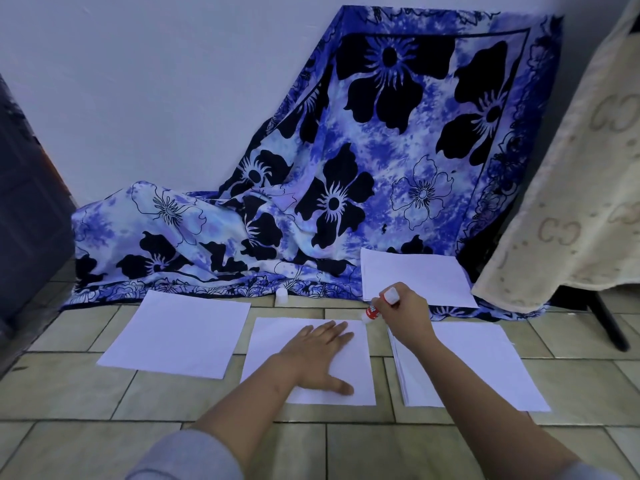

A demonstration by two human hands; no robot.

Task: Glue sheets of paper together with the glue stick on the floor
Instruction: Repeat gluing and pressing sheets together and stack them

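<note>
While the glue stick (372, 310) sits tip-down at the far right corner of the middle sheet (272, 341), the right hand (403, 315) grips its upper end.
The left hand (320, 358) lies flat, fingers spread, pinning that sheet to the floor (104, 393); firm pressure there and even strokes along the edges should prevent sliding or wrinkling before a sheet comes off the stack (485, 368) alongside.

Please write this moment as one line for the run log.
left hand: flat on middle sheet | right hand: holds glue stick, tip at sheet's far right corner | cap: off, on floor
</note>
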